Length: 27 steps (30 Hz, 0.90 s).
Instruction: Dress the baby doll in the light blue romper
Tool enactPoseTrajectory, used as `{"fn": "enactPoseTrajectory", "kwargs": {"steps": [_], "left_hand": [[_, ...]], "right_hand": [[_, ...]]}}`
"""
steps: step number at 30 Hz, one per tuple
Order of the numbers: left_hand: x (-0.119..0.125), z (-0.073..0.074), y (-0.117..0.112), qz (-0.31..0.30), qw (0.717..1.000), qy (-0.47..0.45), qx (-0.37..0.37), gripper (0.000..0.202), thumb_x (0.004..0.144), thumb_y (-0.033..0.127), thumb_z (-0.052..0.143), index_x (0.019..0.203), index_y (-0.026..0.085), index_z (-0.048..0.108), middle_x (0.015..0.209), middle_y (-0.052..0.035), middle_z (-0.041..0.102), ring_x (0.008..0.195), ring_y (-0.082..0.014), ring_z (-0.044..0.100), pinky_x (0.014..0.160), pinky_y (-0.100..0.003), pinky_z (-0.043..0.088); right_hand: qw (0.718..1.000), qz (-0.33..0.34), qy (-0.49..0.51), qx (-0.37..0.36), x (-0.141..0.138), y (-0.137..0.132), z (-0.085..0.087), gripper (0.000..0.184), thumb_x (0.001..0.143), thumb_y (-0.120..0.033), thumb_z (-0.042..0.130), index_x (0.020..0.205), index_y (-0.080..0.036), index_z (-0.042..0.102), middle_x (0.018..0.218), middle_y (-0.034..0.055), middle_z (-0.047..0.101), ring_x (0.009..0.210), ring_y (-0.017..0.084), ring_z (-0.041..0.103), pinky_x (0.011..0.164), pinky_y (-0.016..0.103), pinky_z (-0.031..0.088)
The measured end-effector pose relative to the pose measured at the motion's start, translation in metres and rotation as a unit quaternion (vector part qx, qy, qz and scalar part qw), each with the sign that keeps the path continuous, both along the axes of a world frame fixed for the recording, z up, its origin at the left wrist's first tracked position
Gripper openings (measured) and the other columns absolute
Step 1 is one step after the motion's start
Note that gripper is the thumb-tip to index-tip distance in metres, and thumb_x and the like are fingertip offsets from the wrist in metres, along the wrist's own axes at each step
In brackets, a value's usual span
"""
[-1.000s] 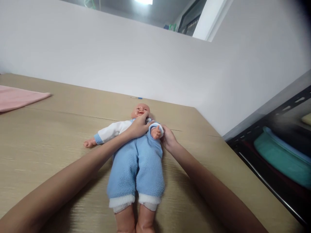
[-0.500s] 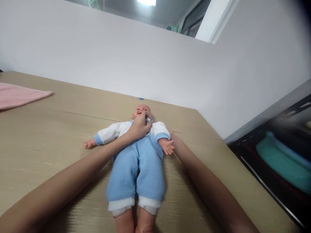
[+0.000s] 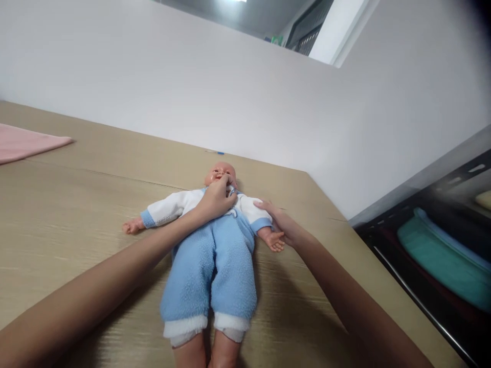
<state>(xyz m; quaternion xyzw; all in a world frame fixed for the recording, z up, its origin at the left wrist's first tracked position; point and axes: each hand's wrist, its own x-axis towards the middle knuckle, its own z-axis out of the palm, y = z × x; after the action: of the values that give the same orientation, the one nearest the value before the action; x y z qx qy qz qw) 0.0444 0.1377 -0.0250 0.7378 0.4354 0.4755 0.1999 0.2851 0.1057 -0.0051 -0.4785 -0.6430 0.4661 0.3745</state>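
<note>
A baby doll [image 3: 209, 255] in a blue and white fleece outfit lies on its back on the table, head away from me and legs towards me. My left hand [image 3: 219, 197] is closed at its upper chest, just under the chin, gripping the outfit near the collar; the fingertips are partly hidden. On the doll's right-hand side in view, my right hand [image 3: 279, 220] is around the white sleeve [image 3: 251, 209], thumb on top and the other fingers mostly hidden behind the arm. The doll's other arm [image 3: 164, 209] is stretched out flat to the left.
A pink cloth [image 3: 30, 143] lies on the wooden table [image 3: 76, 204] at the far left. Near the back edge is a small blue-tipped item [image 3: 219, 152]. A white wall [image 3: 172, 87] rises behind. Beyond the table's right edge stands a dark rack with a teal item [image 3: 441, 260].
My right hand has come out from behind the doll's arm to the right and now grasps the sleeve. That arm has swung slightly outward. My left hand remains at the collar.
</note>
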Motion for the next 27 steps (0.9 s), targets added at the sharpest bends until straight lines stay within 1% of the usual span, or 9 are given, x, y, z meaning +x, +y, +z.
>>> {"fn": "enactPoseTrajectory", "kwargs": {"steps": [1, 3, 5, 7, 10, 13, 18, 24, 27], "left_hand": [[0.000, 0.002, -0.002, -0.001, 1.000, 0.002, 0.001, 0.017, 0.092, 0.020, 0.063, 0.107, 0.024, 0.059, 0.114, -0.0110, 0.078, 0.110, -0.0296, 0.074, 0.104, -0.048, 0.057], [0.001, 0.005, -0.004, -0.003, 1.000, 0.008, -0.001, 0.013, 0.095, 0.024, 0.063, 0.107, 0.024, 0.060, 0.114, -0.0103, 0.079, 0.109, -0.0290, 0.075, 0.105, -0.047, 0.057], [0.003, 0.008, -0.006, -0.001, 1.000, 0.019, -0.015, 0.010, 0.099, 0.030, 0.063, 0.106, 0.024, 0.060, 0.113, -0.0099, 0.080, 0.107, -0.0287, 0.076, 0.103, -0.046, 0.058], [0.004, 0.011, -0.008, 0.010, 0.998, 0.037, -0.042, 0.011, 0.103, 0.035, 0.062, 0.105, 0.025, 0.059, 0.110, -0.0098, 0.080, 0.104, -0.0293, 0.076, 0.101, -0.045, 0.058], [0.007, 0.014, -0.009, 0.026, 0.995, 0.062, -0.068, 0.011, 0.108, 0.034, 0.055, 0.104, 0.025, 0.058, 0.106, -0.0097, 0.080, 0.102, -0.0299, 0.076, 0.097, -0.045, 0.057], [0.007, 0.016, -0.008, 0.026, 0.994, 0.078, -0.074, 0.007, 0.107, 0.028, 0.052, 0.103, 0.025, 0.057, 0.106, -0.0098, 0.079, 0.101, -0.0292, 0.075, 0.095, -0.044, 0.056], [0.007, 0.020, -0.002, 0.028, 0.991, 0.100, -0.086, 0.006, 0.103, 0.029, 0.060, 0.102, 0.024, 0.056, 0.112, -0.0121, 0.079, 0.106, -0.0300, 0.075, 0.096, -0.043, 0.057], [0.007, 0.029, -0.005, 0.020, 0.988, 0.146, -0.056, 0.009, 0.105, 0.031, 0.059, 0.109, 0.023, 0.058, 0.120, -0.0153, 0.078, 0.113, -0.0322, 0.074, 0.104, -0.047, 0.057], [0.007, 0.030, -0.014, 0.012, 0.981, 0.194, -0.023, 0.012, 0.105, 0.028, 0.058, 0.113, 0.019, 0.061, 0.122, -0.0186, 0.076, 0.119, -0.0369, 0.071, 0.113, -0.054, 0.052]], "right_hand": [[0.999, 0.003, -0.002, -0.052, 0.007, -0.007, 0.004, 0.051, 0.096, -0.056, 0.087, 0.134, -0.027, 0.070, 0.126, 0.0098, 0.082, 0.113, 0.029, 0.080, 0.092, 0.038, 0.070], [0.991, 0.014, -0.003, -0.135, 0.020, -0.020, 0.009, 0.083, 0.086, -0.048, 0.097, 0.154, -0.030, 0.054, 0.143, 0.0093, 0.078, 0.126, 0.028, 0.077, 0.099, 0.036, 0.068], [0.989, 0.024, -0.010, -0.142, 0.033, -0.029, 0.010, 0.100, 0.082, -0.044, 0.100, 0.163, -0.032, 0.043, 0.151, 0.0097, 0.074, 0.130, 0.027, 0.076, 0.101, 0.035, 0.066], [0.991, 0.028, -0.035, -0.123, 0.046, -0.031, 0.007, 0.094, 0.082, -0.048, 0.098, 0.161, -0.030, 0.050, 0.142, 0.0103, 0.078, 0.118, 0.027, 0.078, 0.091, 0.035, 0.067], [0.994, 0.001, -0.061, -0.093, 0.066, -0.024, -0.002, 0.077, 0.077, -0.051, 0.099, 0.144, -0.027, 0.071, 0.129, 0.0096, 0.082, 0.102, 0.027, 0.079, 0.074, 0.033, 0.065], [0.997, -0.047, -0.037, -0.049, 0.084, -0.014, -0.013, 0.068, 0.069, -0.053, 0.103, 0.127, -0.026, 0.080, 0.124, 0.0087, 0.083, 0.104, 0.027, 0.078, 0.084, 0.036, 0.067], [0.993, -0.110, -0.035, 0.018, 0.096, -0.006, -0.025, 0.073, 0.066, -0.067, 0.101, 0.119, -0.023, 0.075, 0.114, 0.0104, 0.083, 0.100, 0.029, 0.079, 0.096, 0.044, 0.068], [0.988, -0.112, -0.073, 0.073, 0.090, -0.009, -0.036, 0.063, 0.073, -0.064, 0.095, 0.116, -0.024, 0.071, 0.128, 0.0138, 0.081, 0.112, 0.032, 0.079, 0.106, 0.051, 0.065], [0.984, -0.125, -0.090, 0.094, 0.087, -0.009, -0.043, 0.060, 0.077, -0.064, 0.089, 0.117, -0.024, 0.070, 0.126, 0.0171, 0.080, 0.112, 0.036, 0.078, 0.106, 0.057, 0.063]]}}
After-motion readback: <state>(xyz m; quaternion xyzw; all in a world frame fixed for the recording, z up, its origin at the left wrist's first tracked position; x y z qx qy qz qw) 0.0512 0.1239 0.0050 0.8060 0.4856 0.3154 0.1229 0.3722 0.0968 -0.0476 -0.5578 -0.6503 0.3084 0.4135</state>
